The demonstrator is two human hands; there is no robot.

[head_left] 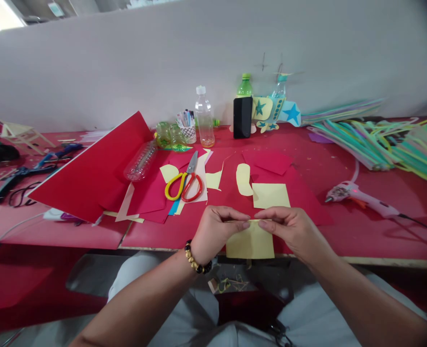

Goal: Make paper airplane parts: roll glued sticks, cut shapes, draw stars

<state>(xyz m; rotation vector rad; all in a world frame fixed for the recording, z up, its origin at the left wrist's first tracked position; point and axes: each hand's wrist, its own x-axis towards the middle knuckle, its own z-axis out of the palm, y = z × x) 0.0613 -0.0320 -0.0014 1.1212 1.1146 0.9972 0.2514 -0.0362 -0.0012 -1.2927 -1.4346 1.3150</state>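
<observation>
The left hand (222, 226) and right hand (289, 229) pinch the top edge of a yellow sheet (250, 246) between thumbs and fingers, at the worktop's near edge. Blue stars mark a decorated bottle (292, 113) — a black lattice patterns the pen cup (188, 134). The worktop (361, 236) is red, scuffed and speckled — a pale grey wall (144, 62) rises behind.

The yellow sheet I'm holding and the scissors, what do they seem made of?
Yellow sheet: likely paper or thin card, matte, since it looks thin and shows no gloss. Scissors: the blades look like grey metal with a dull sheen; the smooth, shiny yellow and red handles are probably plastic.
</observation>
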